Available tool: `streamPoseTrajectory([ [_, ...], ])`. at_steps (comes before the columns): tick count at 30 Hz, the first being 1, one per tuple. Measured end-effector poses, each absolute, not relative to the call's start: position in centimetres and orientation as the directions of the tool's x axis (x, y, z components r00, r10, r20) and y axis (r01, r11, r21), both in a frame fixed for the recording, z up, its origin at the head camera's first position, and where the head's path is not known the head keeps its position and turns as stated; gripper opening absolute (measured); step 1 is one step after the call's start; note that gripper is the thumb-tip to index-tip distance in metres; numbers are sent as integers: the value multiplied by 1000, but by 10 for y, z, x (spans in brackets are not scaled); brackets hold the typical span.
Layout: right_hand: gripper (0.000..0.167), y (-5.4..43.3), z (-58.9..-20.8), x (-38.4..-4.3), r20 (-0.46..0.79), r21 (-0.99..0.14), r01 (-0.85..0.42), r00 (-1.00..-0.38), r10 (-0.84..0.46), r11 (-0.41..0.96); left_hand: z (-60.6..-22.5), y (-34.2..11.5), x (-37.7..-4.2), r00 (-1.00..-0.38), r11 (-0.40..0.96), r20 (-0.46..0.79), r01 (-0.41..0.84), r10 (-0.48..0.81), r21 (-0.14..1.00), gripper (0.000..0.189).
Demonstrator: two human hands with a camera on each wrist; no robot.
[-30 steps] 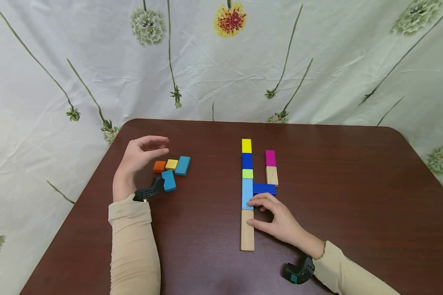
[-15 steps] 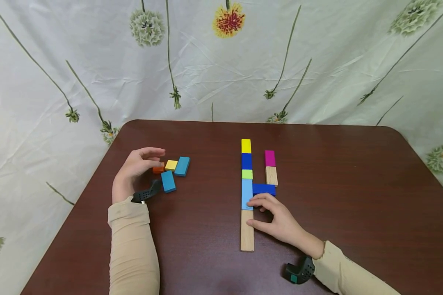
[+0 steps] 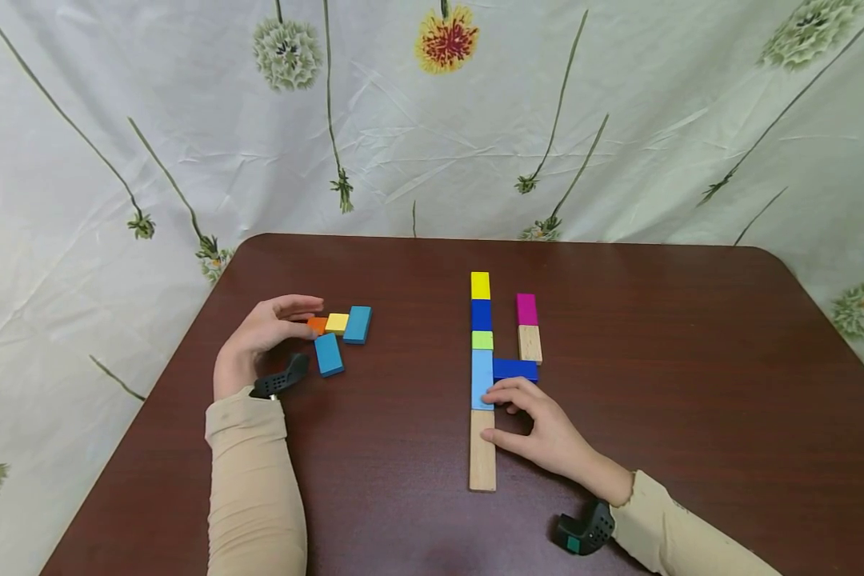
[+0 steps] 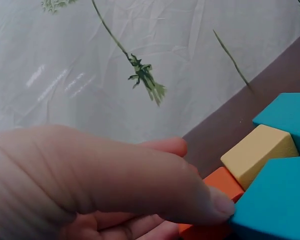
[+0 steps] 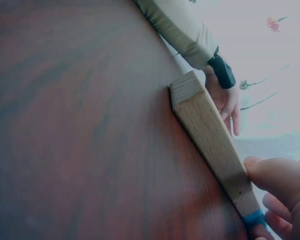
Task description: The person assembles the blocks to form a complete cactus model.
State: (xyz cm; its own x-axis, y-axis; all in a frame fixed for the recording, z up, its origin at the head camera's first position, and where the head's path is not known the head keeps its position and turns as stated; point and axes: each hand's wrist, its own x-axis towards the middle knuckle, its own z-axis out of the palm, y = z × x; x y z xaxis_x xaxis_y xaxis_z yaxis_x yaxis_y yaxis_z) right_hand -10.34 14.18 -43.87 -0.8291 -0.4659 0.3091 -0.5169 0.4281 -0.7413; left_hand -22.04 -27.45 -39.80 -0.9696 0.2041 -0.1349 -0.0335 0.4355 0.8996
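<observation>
At the table's left, my left hand (image 3: pixel 262 326) pinches an orange block (image 3: pixel 317 326) between thumb and fingers, partly covering it. The orange block abuts a pale yellow block (image 3: pixel 337 323), with a teal-blue block (image 3: pixel 358 325) on its far side. Another teal-blue block (image 3: pixel 329 354) lies just in front; in the left wrist view, the thumb tip is right at its corner. My right hand (image 3: pixel 543 428) rests by a straight row of blocks, its thumb against the long plain wood block (image 3: pixel 482 460) and its fingertips on the light blue block (image 3: pixel 482 368).
Beyond the light blue block, the row continues with lime (image 3: pixel 482 340), dark blue (image 3: pixel 481 314) and yellow (image 3: pixel 480 285) blocks. A dark blue block (image 3: pixel 516 369) juts rightward from it. Magenta (image 3: pixel 526 308) and plain wood (image 3: pixel 529 342) blocks lie end to end. A flowered cloth (image 3: pixel 432 144) hangs behind the table.
My left hand has come down and its thumb and fingers have closed around the orange block. That block has shifted slightly right, nudging the yellow and teal-blue ones. The right hand has stayed still.
</observation>
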Motion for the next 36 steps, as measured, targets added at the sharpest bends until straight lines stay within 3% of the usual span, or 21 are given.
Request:
streamPoseTrajectory([
  [5, 38, 142, -439, -103, 312, -743, -518, -828, -466, 423, -398, -277, -219, -963, 419, -137, -29, 231, 908, 52],
  [19, 38, 142, -438, -103, 296, -744, -506, -835, -464, 435, -396, -269, -223, -975, 516, -164, -65, 150, 854, 51],
  [28, 38, 142, -439, -104, 304, -740, -514, -831, -466, 433, -376, -259, -220, -991, 564, -78, -4, 107, 826, 48],
  [36, 38, 142, -440, -104, 319, -736, -526, -825, -467, 427, -358, -237, -221, -990, 554, 9, 87, 143, 828, 43],
])
